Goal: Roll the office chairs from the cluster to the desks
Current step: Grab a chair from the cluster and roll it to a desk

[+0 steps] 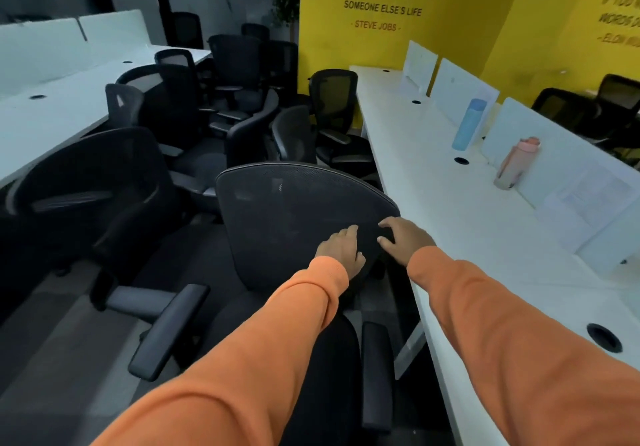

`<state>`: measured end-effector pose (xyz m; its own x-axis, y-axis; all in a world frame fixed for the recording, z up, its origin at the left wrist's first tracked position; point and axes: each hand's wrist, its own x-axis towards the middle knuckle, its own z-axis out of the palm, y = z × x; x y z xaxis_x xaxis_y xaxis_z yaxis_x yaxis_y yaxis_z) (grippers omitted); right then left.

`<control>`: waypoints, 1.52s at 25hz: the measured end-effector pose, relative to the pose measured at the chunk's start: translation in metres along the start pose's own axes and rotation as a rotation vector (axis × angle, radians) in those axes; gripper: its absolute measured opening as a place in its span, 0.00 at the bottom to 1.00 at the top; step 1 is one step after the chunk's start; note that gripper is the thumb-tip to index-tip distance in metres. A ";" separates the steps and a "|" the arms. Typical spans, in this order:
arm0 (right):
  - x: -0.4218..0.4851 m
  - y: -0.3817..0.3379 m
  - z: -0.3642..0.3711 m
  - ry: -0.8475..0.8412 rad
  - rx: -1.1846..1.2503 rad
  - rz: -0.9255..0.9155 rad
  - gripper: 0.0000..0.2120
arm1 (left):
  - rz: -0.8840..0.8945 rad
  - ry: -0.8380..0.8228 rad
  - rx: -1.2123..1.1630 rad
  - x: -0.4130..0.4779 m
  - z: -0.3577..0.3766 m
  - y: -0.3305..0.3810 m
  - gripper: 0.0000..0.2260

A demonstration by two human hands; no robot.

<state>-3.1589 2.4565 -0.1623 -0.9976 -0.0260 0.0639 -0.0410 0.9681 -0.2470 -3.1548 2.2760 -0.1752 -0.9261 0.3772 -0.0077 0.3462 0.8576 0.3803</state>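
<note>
Gripping edge of black mesh-backed chair (294,217): right hand (405,238); left hand (341,250) pressing flat on mesh.

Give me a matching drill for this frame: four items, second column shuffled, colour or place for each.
Column 1:
1. blue bottle
2. pink bottle
3. near chair
4. quote wall

Column 2:
A. yellow
B. touched by left hand and right hand
C. on right desk, farther from camera
D. on right desk, closer to camera

Pairs: 1-C, 2-D, 3-B, 4-A
</note>
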 end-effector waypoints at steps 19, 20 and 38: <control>0.103 0.079 0.017 -0.072 0.271 0.128 0.10 | -0.130 -0.211 -0.064 0.068 0.024 0.062 0.36; 0.094 0.083 0.017 -0.060 0.283 0.142 0.11 | -0.141 -0.205 -0.073 0.068 0.025 0.067 0.36; -0.145 0.068 0.020 0.156 0.476 0.510 0.08 | -0.333 -0.281 -0.209 -0.002 0.059 0.188 0.42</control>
<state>-3.0179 2.5215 -0.2078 -0.8809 0.4713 -0.0429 0.3730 0.6356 -0.6760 -3.0793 2.4572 -0.1586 -0.8952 0.1982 -0.3991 -0.0267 0.8702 0.4920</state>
